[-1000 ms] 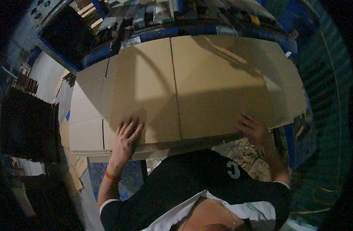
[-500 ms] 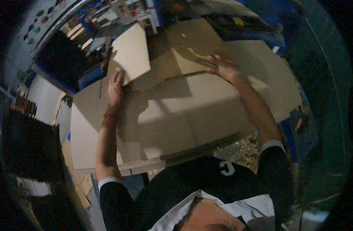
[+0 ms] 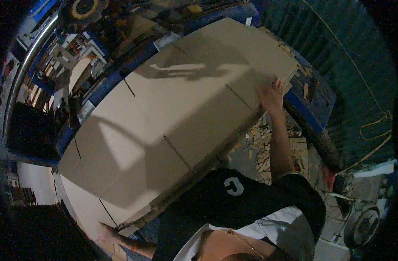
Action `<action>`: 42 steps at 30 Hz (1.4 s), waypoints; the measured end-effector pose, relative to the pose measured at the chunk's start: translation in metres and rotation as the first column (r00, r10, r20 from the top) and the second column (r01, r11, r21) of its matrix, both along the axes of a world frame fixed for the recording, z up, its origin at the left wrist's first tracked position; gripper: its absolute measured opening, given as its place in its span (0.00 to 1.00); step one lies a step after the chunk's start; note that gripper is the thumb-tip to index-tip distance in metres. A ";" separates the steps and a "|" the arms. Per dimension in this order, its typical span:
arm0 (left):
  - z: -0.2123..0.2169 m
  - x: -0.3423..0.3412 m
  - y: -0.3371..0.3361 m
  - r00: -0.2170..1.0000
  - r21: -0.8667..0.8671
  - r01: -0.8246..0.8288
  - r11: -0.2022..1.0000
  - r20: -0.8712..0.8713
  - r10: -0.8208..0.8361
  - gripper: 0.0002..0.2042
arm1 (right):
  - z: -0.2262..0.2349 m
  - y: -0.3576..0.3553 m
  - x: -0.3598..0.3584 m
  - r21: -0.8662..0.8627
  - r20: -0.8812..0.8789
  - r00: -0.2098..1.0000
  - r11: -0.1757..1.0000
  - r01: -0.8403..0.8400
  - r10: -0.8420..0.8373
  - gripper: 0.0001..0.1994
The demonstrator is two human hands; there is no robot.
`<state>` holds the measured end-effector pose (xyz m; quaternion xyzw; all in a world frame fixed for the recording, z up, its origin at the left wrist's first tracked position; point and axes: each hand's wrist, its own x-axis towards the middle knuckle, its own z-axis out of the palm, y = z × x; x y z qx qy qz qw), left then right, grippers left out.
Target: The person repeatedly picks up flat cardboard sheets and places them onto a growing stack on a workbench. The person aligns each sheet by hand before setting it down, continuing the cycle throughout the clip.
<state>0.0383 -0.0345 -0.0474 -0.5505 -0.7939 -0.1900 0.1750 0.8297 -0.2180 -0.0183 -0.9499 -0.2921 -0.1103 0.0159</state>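
Note:
A large brown cardboard sheet (image 3: 164, 108) with several dark slots cut in its edges lies on top of a stack, slanting across the view. My right hand (image 3: 272, 98) is at the sheet's right end, thumb on top and fingers bent at the edge. Down at the near left end, my left hand (image 3: 104, 235) touches the corner, with its thumb along the top. Its other fingers are dim and partly hidden, so its grip cannot be made out. Shadows fall over the cardboard.
Blue machine framing (image 3: 116, 82) runs along the far side, with a dark round wheel (image 3: 84, 13) above. A heap of cardboard scraps (image 3: 264, 152) lies below on the right. Further right are a green corrugated wall (image 3: 338, 56), a yellow rope (image 3: 375, 130) and a wheel (image 3: 364, 226).
Both hands have come from the far part of the cardboard to its two ends. The raised pale flap by the left hand is no longer seen. My view has turned.

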 end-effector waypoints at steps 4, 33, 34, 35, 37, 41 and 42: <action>-0.010 -0.029 -0.017 0.993 -0.114 -0.099 0.989 0.060 0.106 0.32 | -0.021 0.026 0.017 0.323 0.009 1.000 0.946 -0.031 0.030 0.31; 0.081 0.173 -0.089 0.479 -0.021 0.869 0.494 0.284 -0.831 0.26 | 0.047 -0.066 -0.136 0.199 -0.115 0.181 0.202 -0.959 0.977 0.19; 0.090 0.188 -0.084 0.424 -0.166 0.904 0.394 0.240 -0.873 0.26 | 0.047 -0.056 -0.137 0.211 -0.147 0.143 0.172 -0.962 0.979 0.19; 0.097 0.199 -0.082 0.390 -0.201 0.914 0.353 0.192 -0.901 0.25 | 0.050 -0.046 -0.135 0.225 -0.196 0.130 0.174 -0.959 0.972 0.19; 0.108 0.212 -0.074 0.389 -0.269 0.900 0.344 0.137 -0.911 0.24 | 0.057 -0.028 -0.130 0.250 -0.310 0.128 0.211 -0.945 0.942 0.20; 0.110 0.220 -0.053 0.405 -0.283 0.887 0.365 0.093 -0.910 0.23 | 0.068 0.009 -0.117 0.171 -0.282 0.147 0.201 -0.965 0.948 0.19; 0.110 0.222 -0.045 0.346 -0.213 0.920 0.329 0.047 -0.937 0.23 | 0.070 0.020 -0.112 0.142 -0.291 0.160 0.208 -0.968 0.943 0.20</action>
